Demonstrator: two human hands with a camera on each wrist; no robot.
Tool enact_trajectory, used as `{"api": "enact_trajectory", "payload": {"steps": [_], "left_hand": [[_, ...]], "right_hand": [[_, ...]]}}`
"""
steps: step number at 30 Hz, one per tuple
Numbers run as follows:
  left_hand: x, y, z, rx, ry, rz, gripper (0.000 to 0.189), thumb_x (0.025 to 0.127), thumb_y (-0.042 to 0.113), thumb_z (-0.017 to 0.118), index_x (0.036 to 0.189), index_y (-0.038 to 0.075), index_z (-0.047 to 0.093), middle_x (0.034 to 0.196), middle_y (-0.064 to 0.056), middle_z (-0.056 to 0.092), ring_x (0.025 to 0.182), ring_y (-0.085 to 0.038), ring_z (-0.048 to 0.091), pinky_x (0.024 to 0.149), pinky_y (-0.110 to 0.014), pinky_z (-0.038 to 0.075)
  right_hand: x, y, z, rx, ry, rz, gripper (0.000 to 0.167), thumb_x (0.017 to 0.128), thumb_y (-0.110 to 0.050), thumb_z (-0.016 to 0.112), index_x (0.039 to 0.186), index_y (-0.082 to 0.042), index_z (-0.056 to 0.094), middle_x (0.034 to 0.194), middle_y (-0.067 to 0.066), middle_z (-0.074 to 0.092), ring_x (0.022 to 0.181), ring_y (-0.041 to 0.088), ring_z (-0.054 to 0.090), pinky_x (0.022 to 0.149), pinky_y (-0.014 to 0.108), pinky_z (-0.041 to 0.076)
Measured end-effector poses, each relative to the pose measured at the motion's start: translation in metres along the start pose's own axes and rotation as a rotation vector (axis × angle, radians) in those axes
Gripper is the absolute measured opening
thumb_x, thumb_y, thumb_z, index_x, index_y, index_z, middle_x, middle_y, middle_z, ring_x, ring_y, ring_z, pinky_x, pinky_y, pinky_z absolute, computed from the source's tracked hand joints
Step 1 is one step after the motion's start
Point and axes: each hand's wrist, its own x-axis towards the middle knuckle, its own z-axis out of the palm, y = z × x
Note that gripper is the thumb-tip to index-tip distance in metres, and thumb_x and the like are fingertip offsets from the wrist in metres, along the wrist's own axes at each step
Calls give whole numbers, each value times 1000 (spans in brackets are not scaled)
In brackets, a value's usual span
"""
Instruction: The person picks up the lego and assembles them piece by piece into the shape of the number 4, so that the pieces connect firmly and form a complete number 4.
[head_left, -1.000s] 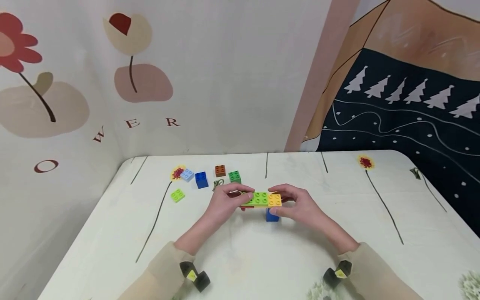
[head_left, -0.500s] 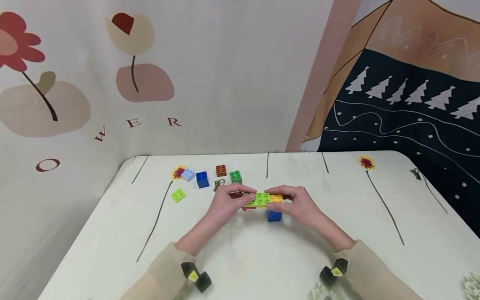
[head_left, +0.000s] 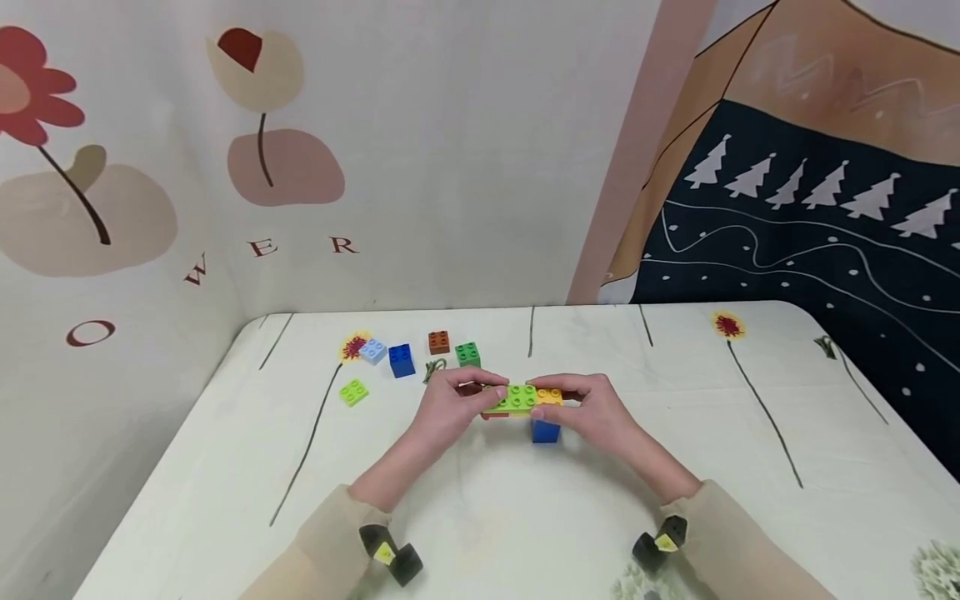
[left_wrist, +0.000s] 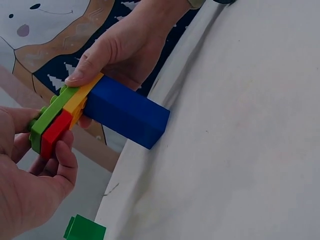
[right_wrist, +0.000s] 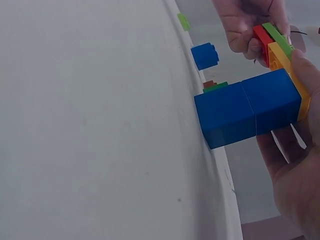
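Observation:
A joined build of toy building bricks is held between both hands. It has a long lime green brick [head_left: 519, 398] on top, a yellow brick [head_left: 551, 395] under its right part and a red brick [left_wrist: 56, 134] under its left part. Below the yellow one two stacked blue bricks [right_wrist: 227, 116] form a column; whether its foot touches the table I cannot tell. My left hand [head_left: 448, 407] pinches the left end, thumb on the green studs and fingers beneath the red brick. My right hand [head_left: 603, 408] pinches the right end, its thumb where green meets yellow.
Loose bricks lie behind and left of the hands: dark green [head_left: 468, 354], brown [head_left: 438, 342], dark blue [head_left: 401, 361], light blue [head_left: 372, 351] and flat lime green [head_left: 353, 392]. They rest on a white flower-printed tablecloth [head_left: 480, 533]. A printed curtain [head_left: 450, 167] hangs behind the table.
My right thumb has shifted left from the yellow brick's front corner to its seam with the green one, and the right fingers have moved left too. The left hand keeps its hold.

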Motion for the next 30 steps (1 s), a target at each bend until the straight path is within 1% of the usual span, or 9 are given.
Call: {"api": "enact_trajectory", "payload": {"steps": [5,8,12,18,26,28,30], "left_hand": [[0,2,0,-10,4,-20,19,94,10,74,110,1,78,110,-8,69,94,-21,63,75,-24,55],[0,3,0,-15,9,-35,18,94,9,74,109,1,78,111,-8,69,97,-21,63,78,-24,55],[1,5,1,-33,3,-42,18,94,8,74,109,0,78,111,-9,69,96,-21,63,78,-25,55],[3,8,1,-50,-2,-35,17,94,5,73,109,-2,77,108,-9,69,93,-20,61,73,-23,53],[2,6,-1,-32,-16,-37,17,94,7,73,109,0,78,114,-9,68,99,-22,63,80,-25,56],[1,6,-1,-31,-20,-41,18,95,7,73,110,0,77,115,-9,68,100,-22,64,81,-25,56],[1,6,-1,-28,-25,-46,18,95,9,73,112,1,77,116,-9,68,100,-22,65,82,-26,57]], "right_hand": [[1,1,0,7,4,4,34,89,-12,81,120,-1,75,118,12,73,97,21,64,82,31,55],[1,1,0,5,3,6,34,89,-13,82,120,-1,75,118,11,74,97,21,64,82,32,55],[1,2,0,2,13,25,35,88,-14,83,120,-3,76,118,9,74,98,21,65,83,30,55],[0,2,-1,2,14,22,34,89,-14,81,121,-2,75,118,11,73,98,22,65,83,29,55],[1,2,0,23,1,31,35,90,-14,81,122,-2,74,120,12,72,97,23,64,80,26,54],[1,1,0,8,-4,32,35,90,-15,81,122,-3,75,119,10,72,97,23,64,79,27,55],[1,0,-1,-25,-11,11,35,89,-15,82,122,-5,75,117,8,73,97,22,65,79,29,55]]}}
